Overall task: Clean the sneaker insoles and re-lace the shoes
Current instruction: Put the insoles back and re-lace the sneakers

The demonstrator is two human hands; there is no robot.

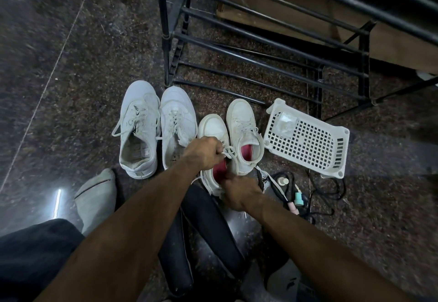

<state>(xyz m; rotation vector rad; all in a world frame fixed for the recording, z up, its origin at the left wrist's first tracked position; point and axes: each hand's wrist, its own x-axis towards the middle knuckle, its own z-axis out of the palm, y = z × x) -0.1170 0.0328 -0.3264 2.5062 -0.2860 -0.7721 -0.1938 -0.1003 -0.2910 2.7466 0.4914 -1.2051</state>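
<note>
While the left hand (205,152) pinches the lace (228,151) over the near sneaker (214,133), the right hand (239,194) grips its heel on the floor; toe points away, so the lace likely pulls back toward the person.

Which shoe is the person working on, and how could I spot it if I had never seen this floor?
Start at the black metal rack at the top; four white sneakers stand in a row on the dark floor below it. Count to the third from the left, the sneaker beside the white plastic basket's neighbour. It alone has the left hand pinching its lace and the right hand at its red-lined heel.
</note>
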